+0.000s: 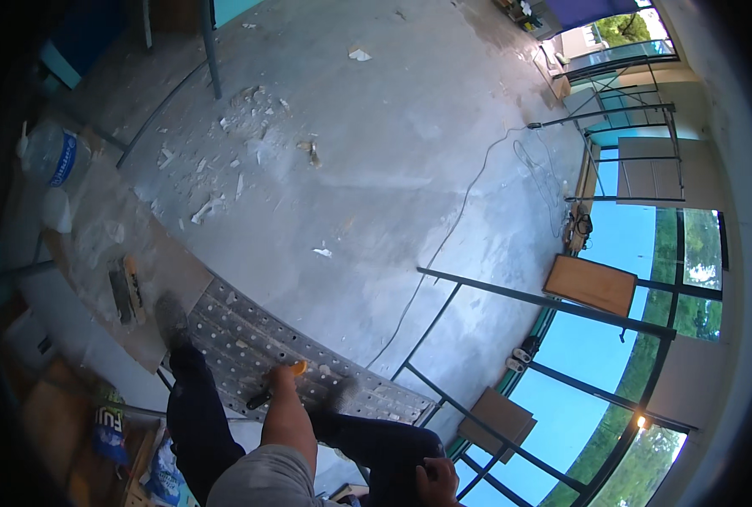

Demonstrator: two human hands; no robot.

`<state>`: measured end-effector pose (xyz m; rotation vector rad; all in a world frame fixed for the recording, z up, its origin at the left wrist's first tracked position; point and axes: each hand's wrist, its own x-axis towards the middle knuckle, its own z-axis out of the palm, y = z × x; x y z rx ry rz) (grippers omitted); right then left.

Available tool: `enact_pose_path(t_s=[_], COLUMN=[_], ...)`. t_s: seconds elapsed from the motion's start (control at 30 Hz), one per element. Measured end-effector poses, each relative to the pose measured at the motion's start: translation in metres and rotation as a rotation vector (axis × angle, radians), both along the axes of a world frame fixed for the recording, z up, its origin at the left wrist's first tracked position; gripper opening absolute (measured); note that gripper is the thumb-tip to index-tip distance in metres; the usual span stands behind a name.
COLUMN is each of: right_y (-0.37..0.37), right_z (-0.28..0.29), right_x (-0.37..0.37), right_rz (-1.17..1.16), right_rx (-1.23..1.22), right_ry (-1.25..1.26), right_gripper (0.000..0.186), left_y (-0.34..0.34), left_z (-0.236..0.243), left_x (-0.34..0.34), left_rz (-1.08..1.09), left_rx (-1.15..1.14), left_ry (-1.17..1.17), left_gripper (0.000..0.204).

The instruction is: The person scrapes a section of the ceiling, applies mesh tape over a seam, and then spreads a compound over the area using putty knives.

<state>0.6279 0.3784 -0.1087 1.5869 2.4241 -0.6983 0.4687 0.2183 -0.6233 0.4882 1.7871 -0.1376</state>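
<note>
Orange piece (299, 368) at left hand's (282, 376) fingers, over metal plank (245, 334); can't tell if gripped. Right hand (437, 482) by right knee (418, 445), grip unclear. A knock could send the piece over the plank's edge to the floor (376, 220). Clear bottle (49, 155), contents unclear.

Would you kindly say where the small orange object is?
In the head view, the orange object is low, left of centre, beside the left hand, over the perforated plank.
</note>
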Motion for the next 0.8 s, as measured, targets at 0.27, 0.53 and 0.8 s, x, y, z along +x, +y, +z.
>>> enact_pose_path(t_s=[0.27,0.53,0.8], right_y=[0.005,0.004,0.012], right_z=[0.011,0.046,0.097], right_x=[-0.009,-0.048,-0.148], right_rz=[0.132,0.067,0.422], right_rx=[0.033,-0.165,-0.428], right_ry=[0.055,-0.04,0.512], right_gripper=[0.019,0.016,0.04], left_y=[-0.007,0.009,0.061], left_z=[0.094,0.255,0.542], left_x=[-0.054,-0.077,-0.17], left_rz=[-0.005,0.842,0.01], left_rx=[-0.17,0.062,0.924], left_ry=[-0.159,-0.053,-0.081], left_gripper=[0.043,0.036,0.038])
